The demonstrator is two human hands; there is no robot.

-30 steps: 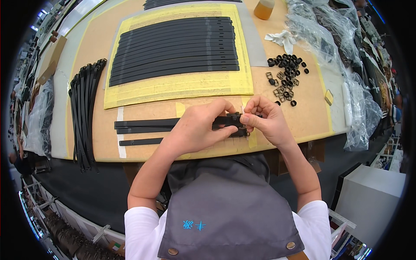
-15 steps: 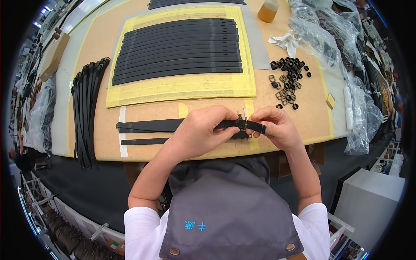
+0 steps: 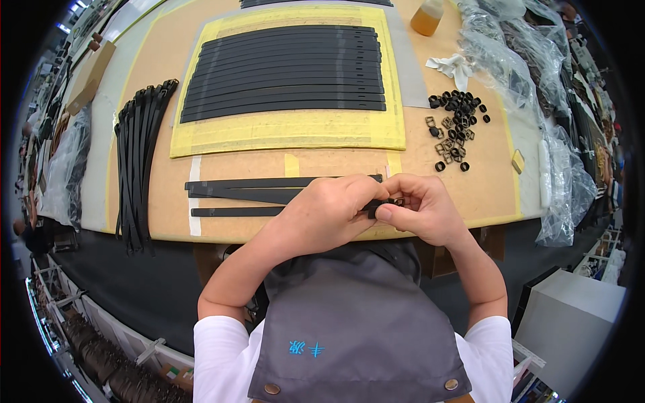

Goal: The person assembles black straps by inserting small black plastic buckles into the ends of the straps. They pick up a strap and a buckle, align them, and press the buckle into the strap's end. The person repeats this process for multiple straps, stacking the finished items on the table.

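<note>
Three black belt straps lie side by side at the table's near edge, and the middle strap (image 3: 259, 195) runs into my hands. My left hand (image 3: 329, 209) is closed round this strap close to its right end. Against it, my right hand (image 3: 426, 209) pinches the same end, with the thumb on a small dark buckle (image 3: 398, 201). Fingers hide most of the buckle and the strap's tip. The far strap (image 3: 282, 182) reaches past my left fingers; the near strap (image 3: 232, 212) disappears under my left wrist.
Several black straps lie in rows on a yellow-edged board (image 3: 289, 138) ahead. A bundle of buckled straps (image 3: 138, 161) hangs over the table edge at left. Loose buckles and black loops (image 3: 460, 121), a white cloth (image 3: 451, 67), an amber-filled bottle (image 3: 426, 19) and plastic sheeting (image 3: 510, 60) lie right.
Both hands have drawn closer together and lowered slightly. The strap end that stuck out past the buckle toward my right hand is now folded down or hidden by my fingers.
</note>
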